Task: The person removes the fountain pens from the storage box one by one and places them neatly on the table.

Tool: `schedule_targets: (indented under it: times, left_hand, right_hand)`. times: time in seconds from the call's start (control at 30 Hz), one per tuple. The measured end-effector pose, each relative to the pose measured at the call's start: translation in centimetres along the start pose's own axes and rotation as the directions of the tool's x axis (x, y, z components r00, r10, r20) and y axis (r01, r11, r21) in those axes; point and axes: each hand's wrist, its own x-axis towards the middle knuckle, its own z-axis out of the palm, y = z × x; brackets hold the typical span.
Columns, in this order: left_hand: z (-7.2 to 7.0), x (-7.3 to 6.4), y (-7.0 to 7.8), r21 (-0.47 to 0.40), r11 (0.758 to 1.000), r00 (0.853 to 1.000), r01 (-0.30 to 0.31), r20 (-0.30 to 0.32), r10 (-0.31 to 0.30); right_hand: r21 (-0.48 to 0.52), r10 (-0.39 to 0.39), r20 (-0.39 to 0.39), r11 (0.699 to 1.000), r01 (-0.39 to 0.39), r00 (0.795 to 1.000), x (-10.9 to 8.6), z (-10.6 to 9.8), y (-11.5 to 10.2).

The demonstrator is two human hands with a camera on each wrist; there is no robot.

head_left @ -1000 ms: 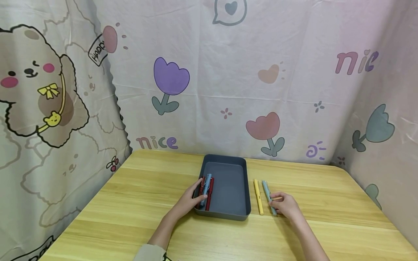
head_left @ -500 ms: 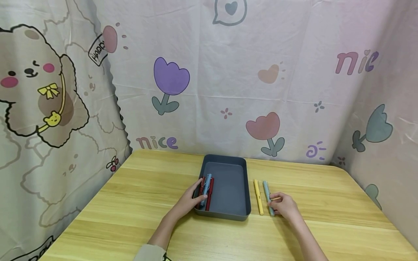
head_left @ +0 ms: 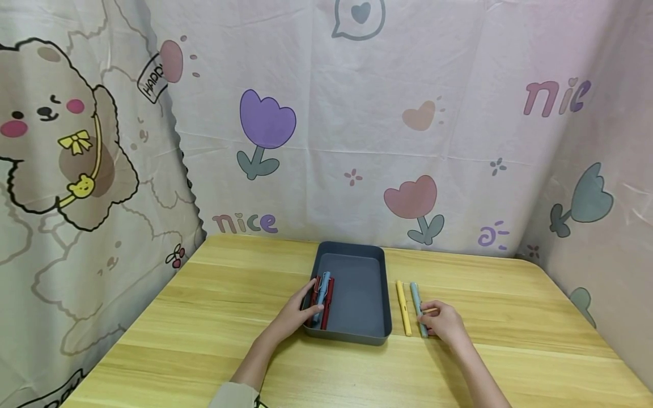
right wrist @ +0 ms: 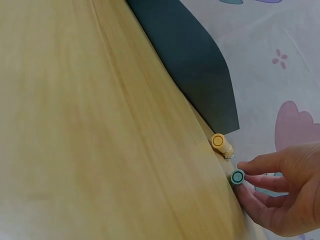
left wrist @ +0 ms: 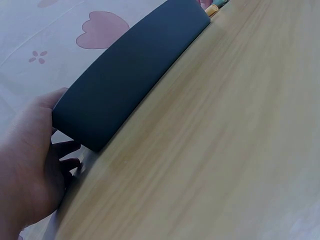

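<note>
My left hand (head_left: 292, 315) grips the left wall of a dark grey tray (head_left: 357, 294), its thumb over the rim and its fingers outside, as the left wrist view also shows. Inside the tray, along that wall, a blue pen (head_left: 322, 294) lies between two dark red pens, one of them the right-hand red pen (head_left: 328, 303). On the table right of the tray, my right hand (head_left: 445, 324) pinches a pale blue-green pen (head_left: 416, 299) between thumb and fingers. A yellow pen (head_left: 404, 309) lies just left of it, roughly parallel and apart.
The wooden table (head_left: 204, 317) runs back to a printed cloth (head_left: 326, 141) hanging behind it. More cloth (head_left: 76, 272) hangs along the left side, and the cloth closes off the right side too.
The blue-green pen has turned slightly in my right hand, its near end shifting left, and now lies closer to parallel with the yellow pen. My left hand and the tray have stayed still.
</note>
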Motion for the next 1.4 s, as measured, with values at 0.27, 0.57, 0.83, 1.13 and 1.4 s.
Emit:
schedule_targets:
  times: [0.27, 0.57, 0.83, 1.13, 1.4]
  left_hand:
    - [0.0, 0.0, 0.0, 0.004, 1.0, 1.0, -0.011, -0.005, 0.011]
    - [0.0, -0.1, -0.1, 0.001, 1.0, 1.0, -0.005, -0.009, 0.005]
    - [-0.2, -0.2, 0.0, 0.002, 1.0, 1.0, 0.001, 0.0, -0.001]
    - [0.0, 0.0, -0.2, 0.013, 1.0, 1.0, -0.015, 0.005, 0.015]
    - [0.1, 0.0, -0.3, -0.015, 1.0, 1.0, -0.008, -0.001, 0.008]
  right_hand:
    - [-0.008, 0.0, 0.004, 1.0, 0.0, 1.0, 0.0, 0.0, 0.0]
    - [-0.007, -0.001, 0.001, 1.0, 0.001, 1.0, -0.2, 0.0, 0.0]
    - [0.004, -0.012, -0.018, 1.0, 0.012, 1.0, -0.3, -0.2, -0.5]
    - [-0.05, -0.062, -0.037, 0.997, 0.06, 0.997, -0.5, -0.5, -1.9]
    - [-0.103, -0.153, -0.046, 0.984, 0.148, 0.987, -0.3, 0.6, -4.5]
